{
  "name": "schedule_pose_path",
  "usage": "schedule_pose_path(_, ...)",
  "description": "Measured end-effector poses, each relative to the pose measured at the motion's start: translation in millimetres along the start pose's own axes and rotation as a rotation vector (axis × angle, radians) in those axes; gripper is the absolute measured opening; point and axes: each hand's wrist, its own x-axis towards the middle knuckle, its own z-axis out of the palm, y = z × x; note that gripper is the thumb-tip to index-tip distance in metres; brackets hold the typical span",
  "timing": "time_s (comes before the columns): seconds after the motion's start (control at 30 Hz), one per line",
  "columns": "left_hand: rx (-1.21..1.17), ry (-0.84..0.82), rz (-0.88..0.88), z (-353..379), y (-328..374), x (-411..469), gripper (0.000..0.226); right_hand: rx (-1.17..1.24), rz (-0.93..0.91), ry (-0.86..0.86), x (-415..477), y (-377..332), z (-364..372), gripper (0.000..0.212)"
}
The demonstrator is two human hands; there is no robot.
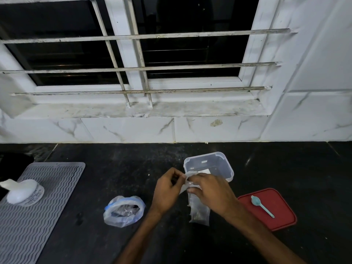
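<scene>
A small clear plastic pouch with dark contents at its bottom hangs upright over the black counter. My left hand pinches the pouch's top edge from the left. My right hand pinches the same top edge from the right, fingers curled over it. Just behind my hands stands an open clear plastic container with a white slip inside. Its red lid lies flat to the right, with a light blue spoon resting on it.
An open zip bag with dark contents sits on the counter to the left. A grey ribbed mat at far left carries a white jar. The tiled wall and barred window run along the back.
</scene>
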Motion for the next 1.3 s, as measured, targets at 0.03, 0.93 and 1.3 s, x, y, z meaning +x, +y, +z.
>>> schedule_pose_path(0.03, -0.076, -0.027, 0.017, 1.5, 0.2, -2.2, 0.009, 0.014, 0.002, 0.018, 0.7, -2.1, -0.9, 0.03)
schedule_pose_path(0.93, 0.352, -0.2, 0.236, 24.4, -31.4, -15.0, 0.042, 0.063, -0.216, -0.394, -1.6, 5.3, -13.4, 0.051)
schedule_pose_path(1.3, 0.028, -0.092, -0.038, 52.5, -64.2, -59.2, 0.049, 0.311, -0.15, -0.447, -16.9, 29.1, 30.8, 0.037)
